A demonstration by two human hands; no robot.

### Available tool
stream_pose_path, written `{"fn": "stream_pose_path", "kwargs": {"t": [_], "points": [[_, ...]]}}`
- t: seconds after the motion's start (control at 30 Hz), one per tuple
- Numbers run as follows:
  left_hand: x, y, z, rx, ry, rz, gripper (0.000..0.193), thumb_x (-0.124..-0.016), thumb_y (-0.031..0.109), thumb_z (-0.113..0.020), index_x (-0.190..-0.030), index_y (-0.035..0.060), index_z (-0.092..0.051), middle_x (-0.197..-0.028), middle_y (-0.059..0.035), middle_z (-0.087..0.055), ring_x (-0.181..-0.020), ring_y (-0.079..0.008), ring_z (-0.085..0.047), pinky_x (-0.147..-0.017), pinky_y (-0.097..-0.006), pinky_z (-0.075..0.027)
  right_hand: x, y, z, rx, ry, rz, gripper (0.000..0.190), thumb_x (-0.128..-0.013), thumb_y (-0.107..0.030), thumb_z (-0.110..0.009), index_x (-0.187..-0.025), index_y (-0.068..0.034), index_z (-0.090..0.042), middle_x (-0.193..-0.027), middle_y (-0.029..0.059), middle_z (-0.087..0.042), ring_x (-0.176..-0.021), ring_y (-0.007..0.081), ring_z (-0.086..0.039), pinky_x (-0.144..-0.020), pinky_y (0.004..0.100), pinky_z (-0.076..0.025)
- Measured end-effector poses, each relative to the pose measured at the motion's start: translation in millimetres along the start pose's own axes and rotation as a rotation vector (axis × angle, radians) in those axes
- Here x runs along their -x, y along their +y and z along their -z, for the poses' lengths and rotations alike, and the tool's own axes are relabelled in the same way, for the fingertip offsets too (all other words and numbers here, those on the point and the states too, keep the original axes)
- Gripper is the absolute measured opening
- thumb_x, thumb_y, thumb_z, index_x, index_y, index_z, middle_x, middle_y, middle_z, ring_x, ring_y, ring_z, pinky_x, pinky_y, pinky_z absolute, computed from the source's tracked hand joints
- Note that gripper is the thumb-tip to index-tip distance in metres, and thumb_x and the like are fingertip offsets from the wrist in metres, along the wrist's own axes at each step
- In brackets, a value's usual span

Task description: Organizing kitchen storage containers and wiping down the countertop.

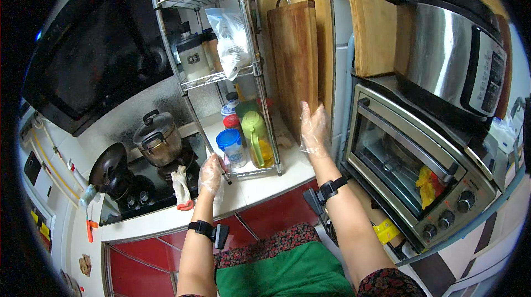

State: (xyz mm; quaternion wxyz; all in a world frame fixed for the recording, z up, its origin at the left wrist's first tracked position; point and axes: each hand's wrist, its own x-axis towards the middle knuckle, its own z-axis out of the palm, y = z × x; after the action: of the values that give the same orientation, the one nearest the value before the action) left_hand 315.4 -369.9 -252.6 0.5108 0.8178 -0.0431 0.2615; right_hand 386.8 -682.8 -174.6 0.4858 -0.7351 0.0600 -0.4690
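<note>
My left hand (210, 175), in a clear plastic glove, is at the lower front-left leg of a metal wire rack (191, 114). Whether its fingers close around the leg is not plain. My right hand (316, 131), gloved the same way, holds the near edge of a dark wooden cutting board (292, 60) between thumb and fingers. That board stands upright against a larger, lighter wooden board (325, 48). On the rack's bottom level are a blue-lidded jar (233, 147), a red-lidded container (231, 121) and a green-topped oil jug (258, 141) with yellow liquid.
Left of the rack, a lidded pot (159, 139) and a dark wok (108, 168) stand on a black cooktop (149, 197). A whitish cloth glove (181, 185) lies near its edge. At right, an electric pressure cooker (439, 52) sits above a toaster oven (398, 164). A range hood (95, 39) overhangs the cooktop.
</note>
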Motion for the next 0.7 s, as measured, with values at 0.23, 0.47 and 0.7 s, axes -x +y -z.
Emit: {"fn": "stream_pose_path", "kwargs": {"t": [0.23, 0.47, 0.7], "points": [[-10.6, -12.7, 5.2, -0.069, -0.051, 0.019, 0.069, -0.103, 0.057, -0.027, -0.074, 0.0033, -0.059, -0.064, -0.0085, -0.06, -0.064, -0.0213, -0.06, -0.066, -0.0356, -0.047, -3.7, -17.3, 26.9, -0.073, -0.181, -0.101, 0.051, -0.098, -0.029, -0.056, -0.132, 0.008, -0.048, -0.131, 0.0327, -0.053, -0.126, 0.043, -0.051, -0.109, 0.0434, -0.038], [-12.2, -22.8, 6.0, -0.013, -0.052, 0.062, 0.069, -0.103, 0.058, -0.025, -0.072, 0.0041, -0.056, -0.064, -0.0085, -0.059, -0.064, -0.0223, -0.06, -0.064, -0.0361, -0.047, 38.9, -17.9, 38.5, -0.263, -0.174, 0.677, 0.031, -0.09, 0.001, -0.053, -0.121, 0.001, -0.055, -0.117, 0.02, -0.062, -0.113, 0.034, -0.06, -0.101, 0.0432, -0.047], [-14.1, -31.2, -0.9, 0.023, -0.061, 0.057, 0.069, -0.103, 0.058, -0.025, -0.073, 0.0046, -0.057, -0.063, -0.0088, -0.06, -0.066, -0.0219, -0.059, -0.066, -0.0358, -0.046, 49.7, 67.5, -55.0, 0.526, -0.926, 0.428, 0.034, -0.084, -0.007, -0.051, -0.112, 0.0, -0.07, -0.123, 0.0206, -0.064, -0.112, 0.037, -0.061, -0.1, 0.0418, -0.048]]}}
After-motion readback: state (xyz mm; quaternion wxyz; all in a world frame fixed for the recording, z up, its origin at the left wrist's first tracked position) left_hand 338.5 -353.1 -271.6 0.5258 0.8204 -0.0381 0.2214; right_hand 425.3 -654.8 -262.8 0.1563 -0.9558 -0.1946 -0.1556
